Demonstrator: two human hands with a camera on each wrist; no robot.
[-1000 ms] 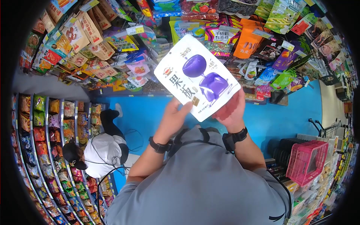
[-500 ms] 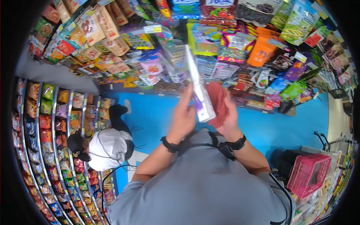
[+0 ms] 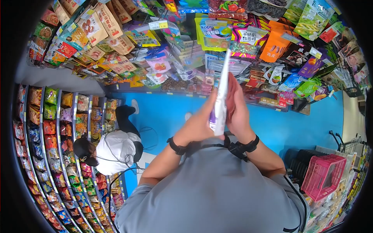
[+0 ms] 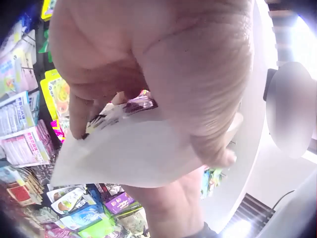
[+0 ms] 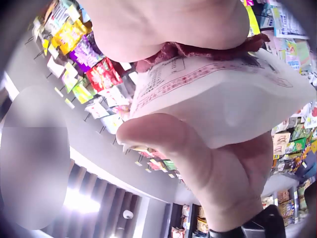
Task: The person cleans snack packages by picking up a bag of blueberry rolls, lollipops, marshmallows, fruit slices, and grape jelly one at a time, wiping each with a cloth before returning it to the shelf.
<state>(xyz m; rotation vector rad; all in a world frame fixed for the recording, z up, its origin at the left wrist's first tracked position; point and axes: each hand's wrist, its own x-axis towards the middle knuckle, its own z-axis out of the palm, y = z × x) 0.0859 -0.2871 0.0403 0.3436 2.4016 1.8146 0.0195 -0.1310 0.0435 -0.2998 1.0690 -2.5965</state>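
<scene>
A white snack pouch [image 3: 220,103] with purple print is held upright between both hands, edge-on in the head view. My left hand [image 3: 198,125] grips its lower part; in the right wrist view the thumb lies along the bottom edge and the palm is behind the pouch [image 5: 237,106]. On the other face, my right hand [image 3: 240,116] holds a dull red cloth [image 3: 231,93] against the pouch. In the right wrist view, crumpled cloth edges show between that hand and the printed back. Most of the cloth is hidden under the right hand.
Hanging snack bags, including an orange bag [image 3: 276,44], fill the rack ahead. Bagged snacks line shelves [image 3: 50,128] at the left, where a person in a white shirt [image 3: 116,151] bends down. A pink basket [image 3: 324,174] stands at the right over the blue floor [image 3: 163,110].
The pouch has turned from face-on to edge-on and moved slightly right. The red cloth, mostly behind the pouch at first, came into view beside it and now lies flat against its back.
</scene>
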